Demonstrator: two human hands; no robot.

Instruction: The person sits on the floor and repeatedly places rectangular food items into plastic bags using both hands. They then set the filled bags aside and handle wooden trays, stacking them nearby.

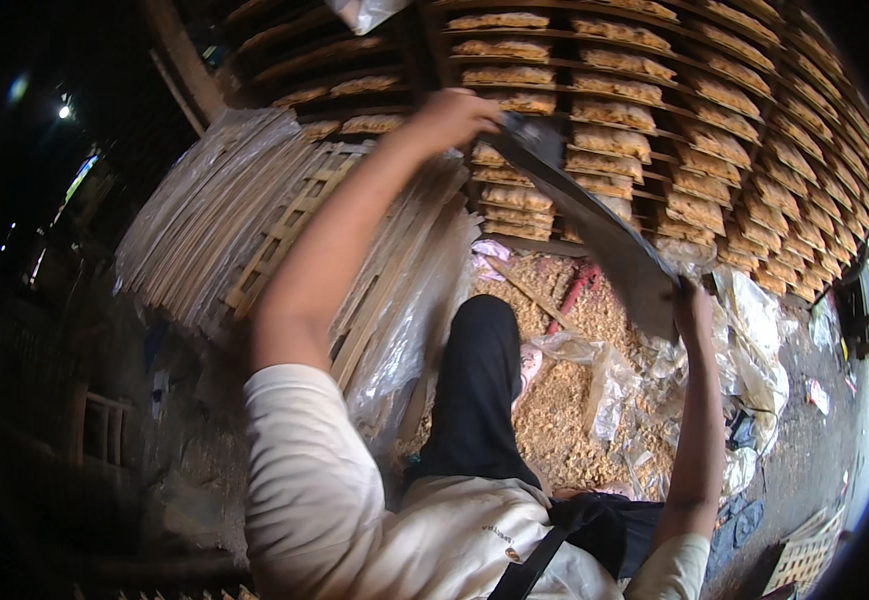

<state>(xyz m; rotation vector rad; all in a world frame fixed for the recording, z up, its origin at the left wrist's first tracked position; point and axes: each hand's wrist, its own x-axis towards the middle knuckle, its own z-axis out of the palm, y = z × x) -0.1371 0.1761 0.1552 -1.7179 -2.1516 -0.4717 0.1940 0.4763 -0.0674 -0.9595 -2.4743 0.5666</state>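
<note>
My left hand (468,116) is raised in front of the shelves and grips one end of a dark, limp sheet (592,214). My right hand (693,304), lower and farther right, pinches the other end. Between the two hands the sheet stretches slantwise, its lower part hanging and blurred by motion. It could be plastic or cloth; I cannot tell which. Behind it, rows of flat, pale-brown slabs (610,142), apparently wrapped in clear plastic, lie on wooden slatted shelves (509,34). Below the sheet, my bent knee (483,337) in dark trousers juts forward.
Stacked wooden slats (209,217) covered with clear plastic stand at left. Tan crumbly material (554,420) covers the floor, with a wooden stick (532,296) and a red bar (573,300) on it. Crumpled clear plastic (753,337) lies at right, above a pale lattice crate (802,555).
</note>
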